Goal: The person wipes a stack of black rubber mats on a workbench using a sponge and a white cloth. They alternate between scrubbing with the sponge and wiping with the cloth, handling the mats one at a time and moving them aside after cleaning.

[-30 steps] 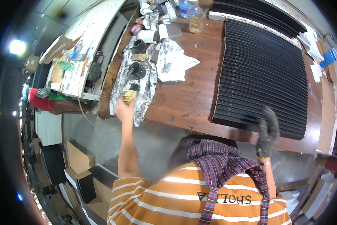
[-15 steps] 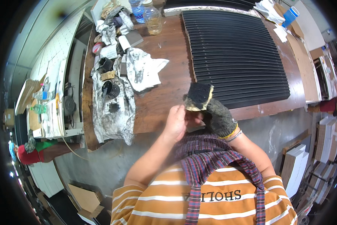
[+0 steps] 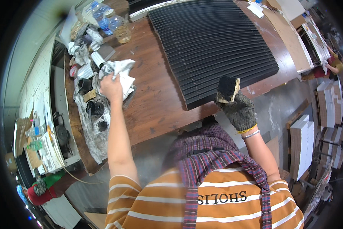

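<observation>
My right hand (image 3: 238, 113), in a dark grey knit glove with a yellow cuff, grips a sponge block (image 3: 228, 88). The sponge is stained black, with pale yellow showing along one side. It is held up off the table, beside the near right corner of a black slatted panel (image 3: 213, 49). Over at the left, my bare left hand (image 3: 111, 88) is closed on a crumpled white rag (image 3: 124, 72) with dark smears. Its fingertips are partly hidden in the cloth. Just below that hand lie a black round container (image 3: 95, 109) and a small tan block (image 3: 89, 95).
Stained cloth (image 3: 91, 147) covers the left end of the brown wooden table (image 3: 141, 103). Plastic bottles (image 3: 120, 30) stand at its far left. Stacked white boards (image 3: 301, 149) are on the floor at right. Other people (image 3: 45, 192) are at both sides.
My left hand has left the sponge and reached left onto the white rag. My right hand has moved right with the sponge. The whole view has swung round somewhat.
</observation>
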Demonstrator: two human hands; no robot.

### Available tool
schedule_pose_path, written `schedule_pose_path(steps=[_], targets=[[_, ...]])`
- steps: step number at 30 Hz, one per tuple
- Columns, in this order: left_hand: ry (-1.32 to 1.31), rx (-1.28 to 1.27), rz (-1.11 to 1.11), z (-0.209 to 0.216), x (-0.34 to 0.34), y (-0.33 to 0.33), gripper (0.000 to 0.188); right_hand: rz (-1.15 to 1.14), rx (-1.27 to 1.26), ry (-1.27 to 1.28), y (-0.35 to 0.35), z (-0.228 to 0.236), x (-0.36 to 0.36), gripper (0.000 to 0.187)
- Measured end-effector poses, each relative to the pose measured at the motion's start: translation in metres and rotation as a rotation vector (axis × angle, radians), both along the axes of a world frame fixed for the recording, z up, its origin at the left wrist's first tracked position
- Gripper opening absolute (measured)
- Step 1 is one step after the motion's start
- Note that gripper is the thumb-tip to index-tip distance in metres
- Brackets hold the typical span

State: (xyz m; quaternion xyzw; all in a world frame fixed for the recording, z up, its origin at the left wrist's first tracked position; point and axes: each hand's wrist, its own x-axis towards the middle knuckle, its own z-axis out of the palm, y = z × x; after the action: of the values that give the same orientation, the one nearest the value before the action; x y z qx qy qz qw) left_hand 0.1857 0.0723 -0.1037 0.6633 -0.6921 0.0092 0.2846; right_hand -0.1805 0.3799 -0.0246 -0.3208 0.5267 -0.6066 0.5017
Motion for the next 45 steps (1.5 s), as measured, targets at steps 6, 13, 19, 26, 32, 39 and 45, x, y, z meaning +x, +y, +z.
schedule_pose_path(steps=[6, 13, 19, 26, 32, 39, 45], targets=[[0.743, -0.215, -0.433, 0.094, 0.015, 0.05, 0.015, -0.253, 0.019, -0.541, -0.002, 0.004, -0.015, 0.046], [0.146, 0.491, -0.701, 0.09, -0.022, 0.177, 0.018, -0.292, -0.024, 0.663, -0.028, 0.009, 0.027, 0.044], [0.053, 0.342, -0.785, 0.019, -0.089, 0.212, 0.025, -0.149, -0.237, 1.281, -0.054, -0.001, 0.056, 0.04], [0.13, 0.205, -0.806, -0.004, -0.093, 0.218, 0.017, 0.033, -0.236, 1.388, -0.061, -0.02, 0.064, 0.029], [0.124, 0.192, -0.812, -0.006, -0.093, 0.218, 0.018, -0.23, 0.029, 1.507, -0.046, -0.021, -0.013, 0.032], [0.15, 0.16, -0.802, -0.002, -0.095, 0.22, 0.016, -0.042, -0.277, 1.406, -0.057, -0.012, 0.048, 0.038], [0.102, 0.19, -0.776, -0.001, -0.095, 0.219, 0.018, -0.148, 0.094, 1.51, -0.066, -0.001, 0.012, 0.032]])
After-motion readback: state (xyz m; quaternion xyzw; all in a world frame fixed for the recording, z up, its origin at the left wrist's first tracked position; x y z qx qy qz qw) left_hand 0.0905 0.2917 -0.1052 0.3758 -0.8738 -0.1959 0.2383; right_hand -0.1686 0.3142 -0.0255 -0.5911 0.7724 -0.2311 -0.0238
